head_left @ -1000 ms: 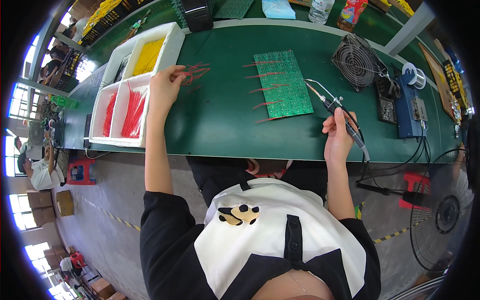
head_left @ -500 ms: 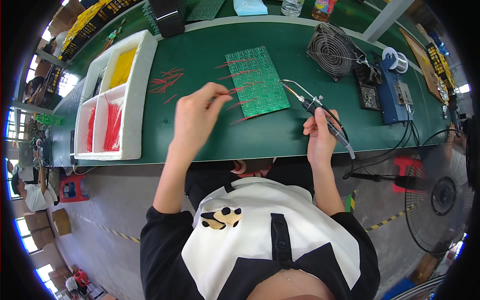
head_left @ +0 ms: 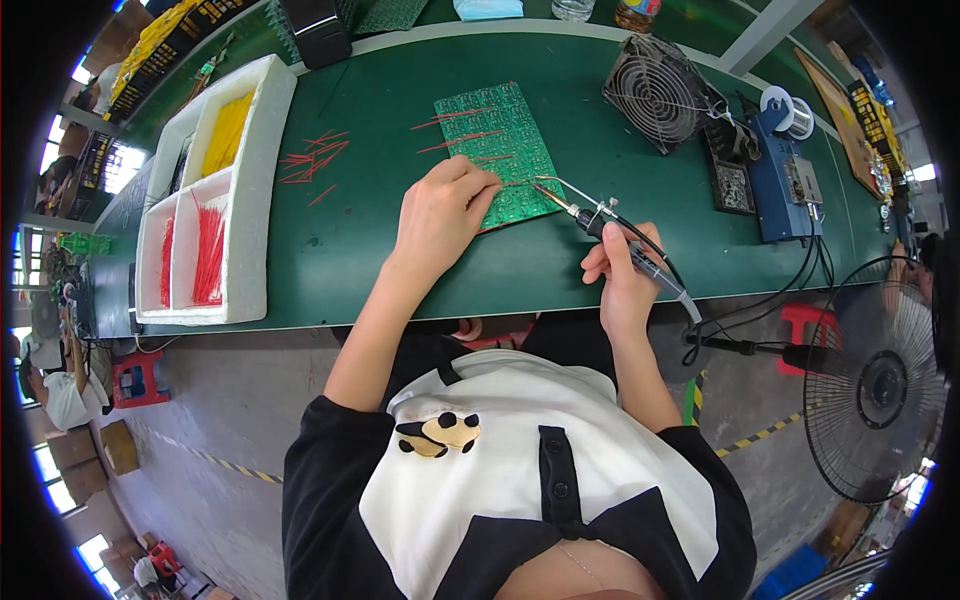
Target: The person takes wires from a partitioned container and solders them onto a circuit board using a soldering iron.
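A green circuit board panel [head_left: 528,125] lies on the bench, with several red wires [head_left: 460,140] lying across it and sticking out past its left edge. My left hand [head_left: 445,210] is over the board's lower left part. Its thumb and forefinger pinch a red wire [head_left: 514,183] whose end points right. In my right hand [head_left: 628,275] is a soldering iron [head_left: 620,240] with a thin curved solder feed tube [head_left: 572,188] clamped alongside. The iron's tip is over the board's right part, close to the wire's end; whether they touch I cannot tell.
Loose red wires [head_left: 316,158] lie left of the board. A white foam box [head_left: 255,190] at the left holds yellow and red wires. A small metal fan [head_left: 655,95] stands at the back right, near a blue soldering unit [head_left: 785,185] with a solder spool [head_left: 800,118]. Cables hang over the front edge.
My left hand has moved right, from the board's left edge to over its lower part, with a wire pinched. The iron's tip has come over the board. The whole view has shifted slightly.
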Motion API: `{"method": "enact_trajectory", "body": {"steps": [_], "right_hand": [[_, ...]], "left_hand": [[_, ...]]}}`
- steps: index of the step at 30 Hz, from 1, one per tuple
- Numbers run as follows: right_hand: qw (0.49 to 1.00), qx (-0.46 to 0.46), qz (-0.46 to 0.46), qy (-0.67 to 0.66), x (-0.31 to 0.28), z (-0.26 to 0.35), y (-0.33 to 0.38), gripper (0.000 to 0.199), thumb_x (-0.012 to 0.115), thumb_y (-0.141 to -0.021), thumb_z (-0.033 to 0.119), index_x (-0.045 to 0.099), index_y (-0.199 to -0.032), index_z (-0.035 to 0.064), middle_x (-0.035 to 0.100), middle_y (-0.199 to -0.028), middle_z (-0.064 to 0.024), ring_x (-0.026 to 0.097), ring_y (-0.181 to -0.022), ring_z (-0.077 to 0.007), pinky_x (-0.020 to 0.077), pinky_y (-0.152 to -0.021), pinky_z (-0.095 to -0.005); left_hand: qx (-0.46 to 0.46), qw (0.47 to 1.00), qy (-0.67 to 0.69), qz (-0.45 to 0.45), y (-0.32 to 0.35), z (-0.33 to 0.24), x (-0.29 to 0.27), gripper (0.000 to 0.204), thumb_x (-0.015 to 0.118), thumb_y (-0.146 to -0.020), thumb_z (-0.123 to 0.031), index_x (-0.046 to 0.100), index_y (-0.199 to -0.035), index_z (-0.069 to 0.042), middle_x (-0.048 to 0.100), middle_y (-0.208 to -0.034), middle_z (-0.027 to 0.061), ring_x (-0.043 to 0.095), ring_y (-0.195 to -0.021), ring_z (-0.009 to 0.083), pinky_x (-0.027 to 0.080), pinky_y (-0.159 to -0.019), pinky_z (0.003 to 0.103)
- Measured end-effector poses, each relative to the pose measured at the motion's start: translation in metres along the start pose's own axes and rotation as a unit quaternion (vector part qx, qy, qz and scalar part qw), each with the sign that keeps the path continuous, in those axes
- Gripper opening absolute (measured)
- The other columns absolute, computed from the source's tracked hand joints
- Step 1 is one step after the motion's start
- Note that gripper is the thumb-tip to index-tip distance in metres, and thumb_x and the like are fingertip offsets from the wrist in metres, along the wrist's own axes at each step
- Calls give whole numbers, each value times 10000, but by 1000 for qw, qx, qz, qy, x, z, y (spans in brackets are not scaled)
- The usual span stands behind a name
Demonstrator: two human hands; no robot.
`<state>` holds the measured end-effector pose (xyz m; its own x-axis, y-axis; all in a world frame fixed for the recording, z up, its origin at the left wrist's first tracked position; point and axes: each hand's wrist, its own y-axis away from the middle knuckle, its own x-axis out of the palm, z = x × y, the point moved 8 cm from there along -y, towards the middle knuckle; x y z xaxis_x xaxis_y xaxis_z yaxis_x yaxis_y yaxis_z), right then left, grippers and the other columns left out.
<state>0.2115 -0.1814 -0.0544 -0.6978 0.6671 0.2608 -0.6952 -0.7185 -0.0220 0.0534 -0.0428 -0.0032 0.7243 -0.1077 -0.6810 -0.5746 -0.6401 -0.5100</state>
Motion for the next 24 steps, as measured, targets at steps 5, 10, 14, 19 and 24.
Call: {"method": "enact_trajectory", "body": {"steps": [5, 10, 14, 19, 24], "right_hand": [[1000, -3, -2, 8, -1, 0, -1, 223, 602, -862, 173, 445, -806, 25, 574, -559, -109, 503, -407, -108, 399, -409, -200], [1000, -6, -2, 12, 1, 1, -1, 219, 597, -865, 168, 444, -799, 27, 571, -549, -108, 497, -397, -107, 394, -397, -199], [1000, -7, 0, 21, 2, 1, -2, 211, 592, -867, 159, 443, -799, 26, 574, -553, -109, 503, -401, -109, 401, -400, -200], [1000, -10, 0, 22, 3, 1, -2, 206, 589, -869, 152, 443, -802, 23, 579, -563, -111, 509, -406, -112, 410, -405, -202], [1000, -9, 2, 16, 3, 1, -1, 204, 589, -868, 146, 442, -802, 21, 581, -569, -118, 519, -413, -120, 419, -408, -207]], "left_hand": [[10, 1000, -22, -2, 0, 0, 0, 64, 658, -743, -96, 673, -797, -64, 553, -696, 43, 543, -580, 200, 434, -526, 306], [23, 999, -30, -5, 1, -2, 0, 63, 663, -736, -109, 676, -788, -76, 547, -684, 33, 544, -588, 195, 433, -524, 308], [26, 999, -35, -5, 0, -2, 0, 62, 666, -733, -112, 677, -786, -81, 544, -681, 30, 543, -591, 193, 434, -525, 307], [39, 998, -39, -9, 0, -3, 0, 62, 668, -730, -111, 677, -783, -81, 544, -680, 27, 543, -597, 188, 436, -524, 308], [33, 999, -35, -8, 1, -2, 1, 64, 668, -729, -111, 678, -783, -78, 544, -675, 28, 542, -591, 189, 436, -523, 306]]}}
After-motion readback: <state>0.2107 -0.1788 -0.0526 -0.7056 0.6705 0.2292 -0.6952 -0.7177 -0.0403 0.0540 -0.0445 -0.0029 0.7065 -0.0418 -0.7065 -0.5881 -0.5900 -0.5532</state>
